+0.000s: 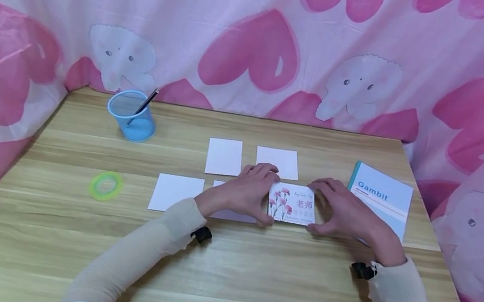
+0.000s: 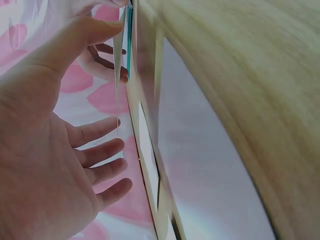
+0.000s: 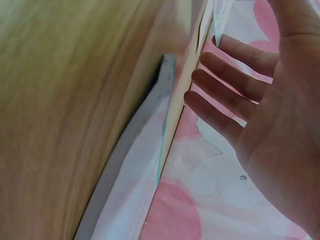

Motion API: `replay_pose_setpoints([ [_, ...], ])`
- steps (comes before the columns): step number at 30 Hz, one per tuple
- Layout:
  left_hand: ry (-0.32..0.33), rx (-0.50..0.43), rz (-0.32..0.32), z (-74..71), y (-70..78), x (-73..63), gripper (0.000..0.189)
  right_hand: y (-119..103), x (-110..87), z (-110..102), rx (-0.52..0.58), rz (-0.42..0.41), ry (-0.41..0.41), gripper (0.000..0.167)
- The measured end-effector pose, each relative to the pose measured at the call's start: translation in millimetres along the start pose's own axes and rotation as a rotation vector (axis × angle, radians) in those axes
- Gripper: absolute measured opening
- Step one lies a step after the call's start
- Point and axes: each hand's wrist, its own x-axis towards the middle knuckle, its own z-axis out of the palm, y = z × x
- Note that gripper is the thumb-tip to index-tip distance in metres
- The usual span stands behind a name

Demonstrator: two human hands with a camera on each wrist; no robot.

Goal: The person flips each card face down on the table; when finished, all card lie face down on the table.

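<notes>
Both hands hold a small white card [image 1: 292, 204] printed with pink carnations and Chinese characters, its printed face toward the head camera. My left hand [image 1: 250, 191] pinches its left side between thumb and forefinger at the corners. On the right side my right hand [image 1: 345, 210] grips it the same way. In the left wrist view the card [image 2: 118, 75] appears edge-on, raised off the table, and the other left fingers spread behind it. One blank white card [image 1: 232, 216] lies partly hidden under the left hand and forearm. Another blank card [image 1: 279, 162] lies just behind the hands.
More blank cards, one at the back [image 1: 224, 157] and one at front left [image 1: 176, 194], lie on the wooden table [image 1: 246, 292]. A "Gambit" notebook [image 1: 384, 198] lies beside the right hand. Left stand a blue mesh cup [image 1: 139, 127] with a pen and a green tape roll [image 1: 93, 184].
</notes>
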Motion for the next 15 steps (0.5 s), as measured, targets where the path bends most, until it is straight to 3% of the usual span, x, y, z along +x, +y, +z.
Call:
replay_pose_setpoints([
  [4,0.013,0.011,-0.004,-2.3,3.6,2.4,0.094,-5,-1.2,-4,-0.014,-0.043,0.043,0.095],
  [10,0.069,0.033,0.03,-0.7,17.7,13.6,0.093,-21,2.7,-10,-0.02,-0.173,0.138,0.091],
  [15,0.114,0.065,0.033,-2.6,30.6,20.6,0.096,-27,3.9,-13,-0.055,-0.181,0.153,0.092],
])
